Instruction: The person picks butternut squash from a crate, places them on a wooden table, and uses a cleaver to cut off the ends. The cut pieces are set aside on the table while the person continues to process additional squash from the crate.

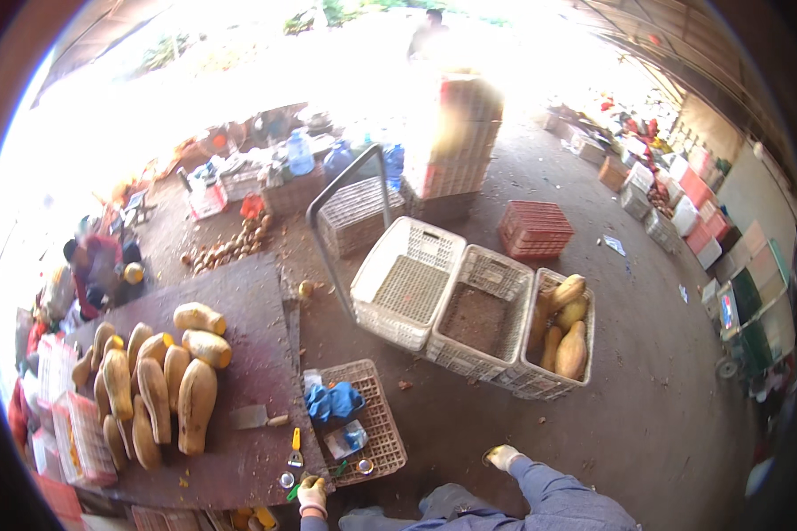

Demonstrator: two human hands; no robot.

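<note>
My left hand (313, 495), in a pale work glove, is at the near right corner of the dark table (239, 464), by a green-handled tool (293, 492); whether it grips the tool I cannot tell. Gloved too, my right hand (503, 457) hangs over the floor with a small dark-rimmed object at its fingers, too small to name. On the table lie a yellow-handled peeler (295, 449), a cleaver (250, 417) with a wooden handle, and many long tan squashes (196, 406), a few with cut orange ends.
An upturned plastic crate (388, 425) beside the table bears blue gloves (334, 401). Ahead stand white plastic crates (405, 332), the right one holding squashes (571, 352), and a bent metal handle (332, 279). A red crate (536, 229) is beyond. A person (99, 265) sits low beyond the table.
</note>
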